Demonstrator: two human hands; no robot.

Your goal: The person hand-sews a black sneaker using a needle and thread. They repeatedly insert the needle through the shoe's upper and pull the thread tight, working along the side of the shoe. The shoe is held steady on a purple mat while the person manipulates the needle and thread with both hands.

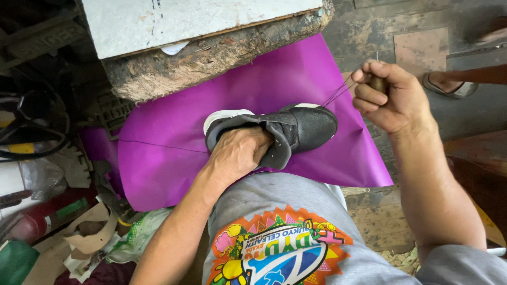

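A black shoe with a white sole lies on its side on a purple sheet over my lap. My left hand grips the shoe at its opening, fingers tucked inside. My right hand is raised to the right of the toe, fist closed on a wooden-handled awl. Thin thread runs taut from the shoe's toe up to that hand.
A worn wooden block with a pale top stands just beyond the shoe. Clutter of cables, scraps, paper and a red canister lies at the left. Another person's sandalled foot rests at the right on the dark floor.
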